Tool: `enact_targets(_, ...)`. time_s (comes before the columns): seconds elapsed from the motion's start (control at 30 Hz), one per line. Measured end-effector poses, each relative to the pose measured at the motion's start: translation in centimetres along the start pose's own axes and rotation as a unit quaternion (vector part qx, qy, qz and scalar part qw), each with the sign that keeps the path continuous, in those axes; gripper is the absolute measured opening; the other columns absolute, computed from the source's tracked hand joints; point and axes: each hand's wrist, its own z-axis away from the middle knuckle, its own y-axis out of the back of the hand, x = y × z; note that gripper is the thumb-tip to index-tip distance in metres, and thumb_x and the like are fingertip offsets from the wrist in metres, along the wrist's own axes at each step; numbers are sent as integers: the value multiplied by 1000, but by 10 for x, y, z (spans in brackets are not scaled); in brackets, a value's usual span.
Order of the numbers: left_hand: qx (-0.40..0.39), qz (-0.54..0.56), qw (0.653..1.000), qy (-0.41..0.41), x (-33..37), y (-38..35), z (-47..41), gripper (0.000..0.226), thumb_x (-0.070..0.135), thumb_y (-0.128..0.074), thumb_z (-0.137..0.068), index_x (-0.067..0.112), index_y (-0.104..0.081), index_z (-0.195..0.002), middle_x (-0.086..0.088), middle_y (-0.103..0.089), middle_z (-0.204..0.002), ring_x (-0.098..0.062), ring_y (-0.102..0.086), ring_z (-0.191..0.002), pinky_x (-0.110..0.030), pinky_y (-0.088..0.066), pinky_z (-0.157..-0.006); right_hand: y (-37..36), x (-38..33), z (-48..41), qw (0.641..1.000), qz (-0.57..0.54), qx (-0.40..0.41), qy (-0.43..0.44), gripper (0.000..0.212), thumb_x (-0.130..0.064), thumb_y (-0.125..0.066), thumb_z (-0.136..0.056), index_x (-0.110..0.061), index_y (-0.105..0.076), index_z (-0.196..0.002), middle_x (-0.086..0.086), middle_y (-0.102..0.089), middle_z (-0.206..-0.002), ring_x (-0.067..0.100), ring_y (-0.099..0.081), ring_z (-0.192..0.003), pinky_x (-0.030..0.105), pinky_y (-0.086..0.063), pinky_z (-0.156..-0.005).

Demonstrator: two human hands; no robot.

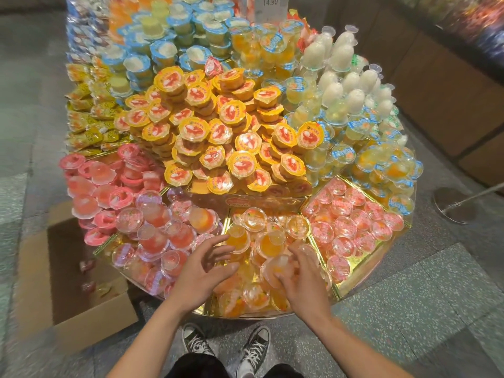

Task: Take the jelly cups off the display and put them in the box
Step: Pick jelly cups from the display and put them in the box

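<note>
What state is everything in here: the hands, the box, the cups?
Left hand grip: open, fingers spread, holding nothing.
Right hand grip: curled round a clear orange jelly cup.
Brown cardboard box on the floor: open, a few red cups inside.

Clear jelly cups (268, 242) with orange filling, heaped loose and tilted in the front gold tray of the round display (351, 289), one jelly cup (275, 264) gripped by the right hand (302, 279), open cardboard box (95, 315) on the floor at left, a few cups inside.
</note>
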Motion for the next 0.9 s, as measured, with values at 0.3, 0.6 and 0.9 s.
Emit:
enact_targets(0.3, 17, 10, 1000, 20, -16, 10, 19, 73, 49, -79, -67, 28, -55, -133, 0, -72, -115, -18, -69, -106, -33, -57, -88, -25, 9, 0, 993, 108, -36, 13, 62, -35, -59, -99, -27, -28, -152, -3, -35, -154, 18, -55, -122, 37, -50, -98)
enact_targets(0.6, 29, -9, 999, 31, -21, 15, 26, 71, 52, -78, -69, 30, -56, -133, 3, -70, -115, -16, -67, -107, -42, -54, -97, -40, 12, -3, 990, 134, -19, 31, 57, -36, -62, -97, -24, -33, -144, -1, -44, -142, 21, -58, -113, 38, -54, -84)
enact_targets(0.9, 30, -36, 999, 10, -13, 10, 20, 69, 56, -75, -67, 35, -57, -129, 5, -69, -114, -12, -67, -104, -32, -56, -92, -38, 19, -9, 985, 167, -25, 44, 65, -42, -64, -95, -21, -33, -148, -1, -45, -143, 19, -47, -130, 33, -51, -92)
